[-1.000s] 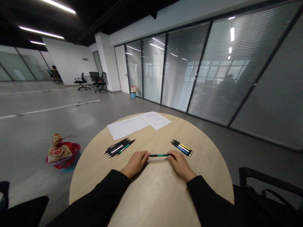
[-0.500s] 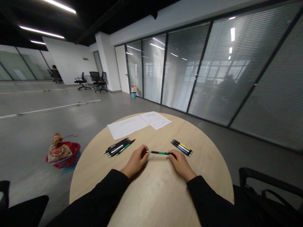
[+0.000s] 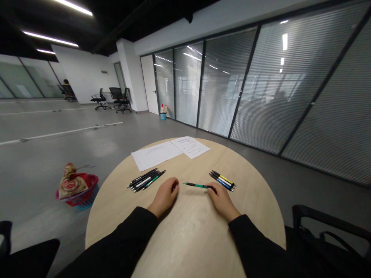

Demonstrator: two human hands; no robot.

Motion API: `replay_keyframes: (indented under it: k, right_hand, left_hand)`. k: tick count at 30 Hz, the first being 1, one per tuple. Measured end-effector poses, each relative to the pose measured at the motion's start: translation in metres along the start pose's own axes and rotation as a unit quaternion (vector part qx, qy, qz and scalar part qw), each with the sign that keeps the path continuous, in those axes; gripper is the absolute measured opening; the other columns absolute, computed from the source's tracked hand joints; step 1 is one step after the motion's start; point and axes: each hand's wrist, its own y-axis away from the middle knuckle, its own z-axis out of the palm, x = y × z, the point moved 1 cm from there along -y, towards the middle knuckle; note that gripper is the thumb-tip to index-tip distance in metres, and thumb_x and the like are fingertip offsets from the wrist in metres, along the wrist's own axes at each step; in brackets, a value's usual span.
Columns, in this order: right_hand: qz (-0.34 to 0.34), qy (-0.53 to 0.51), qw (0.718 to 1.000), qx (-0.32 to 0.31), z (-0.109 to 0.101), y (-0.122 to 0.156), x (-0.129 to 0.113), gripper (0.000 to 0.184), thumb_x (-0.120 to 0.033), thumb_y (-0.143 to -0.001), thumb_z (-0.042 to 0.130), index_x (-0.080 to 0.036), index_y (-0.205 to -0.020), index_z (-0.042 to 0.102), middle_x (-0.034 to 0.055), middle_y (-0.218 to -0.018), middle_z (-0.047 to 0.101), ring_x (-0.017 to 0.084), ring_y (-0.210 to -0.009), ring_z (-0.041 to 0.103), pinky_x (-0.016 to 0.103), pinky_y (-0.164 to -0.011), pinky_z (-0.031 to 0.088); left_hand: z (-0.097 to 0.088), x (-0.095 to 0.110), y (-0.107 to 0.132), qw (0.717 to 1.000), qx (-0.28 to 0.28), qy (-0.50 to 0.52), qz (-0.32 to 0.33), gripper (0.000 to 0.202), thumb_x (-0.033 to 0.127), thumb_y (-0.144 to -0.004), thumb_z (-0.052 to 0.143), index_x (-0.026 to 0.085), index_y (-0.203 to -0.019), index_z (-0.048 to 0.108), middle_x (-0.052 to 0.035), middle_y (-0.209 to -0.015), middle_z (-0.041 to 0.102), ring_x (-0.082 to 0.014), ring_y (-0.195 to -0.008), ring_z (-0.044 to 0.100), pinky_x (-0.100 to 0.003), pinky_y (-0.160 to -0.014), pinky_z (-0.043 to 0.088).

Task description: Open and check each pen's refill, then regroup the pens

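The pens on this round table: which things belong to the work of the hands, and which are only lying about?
In use: the right hand on the green-and-black pen; the left hand beside it, not touching.
Lying about: black-and-green pen bunch; yellow-and-blue pen bunch; two paper sheets; red basket.

Paper sheets (image 3: 190, 147), print too small

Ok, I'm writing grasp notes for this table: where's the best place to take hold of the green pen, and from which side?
Grip the green-and-black pen at its green middle, coming from above with the left hand. It lies flat on the table, its thin tip toward that hand, while the right hand is at the other end, leaving the middle open.
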Motion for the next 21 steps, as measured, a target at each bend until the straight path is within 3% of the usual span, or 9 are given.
replay_keyframes:
  k: [5, 10, 21]
  right_hand:
    - [0.007, 0.001, 1.000, 0.005, -0.0006, -0.0002, -0.0013, 0.024, -0.026, -0.088, 0.050, -0.018, -0.096, 0.070, 0.0082, -0.095, 0.072, 0.023, -0.091, 0.064, 0.035, -0.086, 0.048]
    - [0.007, 0.000, 1.000, 0.002, -0.0002, -0.0001, -0.0010, 0.023, -0.026, -0.088, 0.051, -0.018, -0.096, 0.071, 0.0082, -0.095, 0.072, 0.023, -0.090, 0.064, 0.035, -0.085, 0.048]
    - [0.004, 0.003, 1.000, -0.001, 0.0006, -0.0009, 0.0030, 0.023, -0.026, -0.089, 0.051, -0.018, -0.096, 0.072, 0.0075, -0.094, 0.072, 0.023, -0.089, 0.064, 0.035, -0.084, 0.049]
  left_hand:
    - [0.0030, -0.0022, 0.0032, 0.981, -0.078, -0.173, 0.030, 0.028, 0.035, -0.097, 0.045, 0.018, -0.078, 0.058, -0.0085, -0.082, 0.060, -0.0224, -0.078, 0.059, -0.032, -0.071, 0.043]
    - [0.0016, 0.0025, 0.0029, 0.964, -0.112, -0.240, 0.021, 0.043, 0.040, -0.101, 0.036, 0.017, -0.076, 0.062, -0.0113, -0.081, 0.062, -0.0241, -0.078, 0.061, -0.034, -0.072, 0.044]
    - [0.0017, -0.0009, 0.0028, 0.978, -0.099, -0.185, 0.017, 0.016, 0.030, -0.095, 0.046, 0.019, -0.088, 0.055, -0.0091, -0.090, 0.061, -0.0234, -0.081, 0.058, -0.033, -0.072, 0.041]
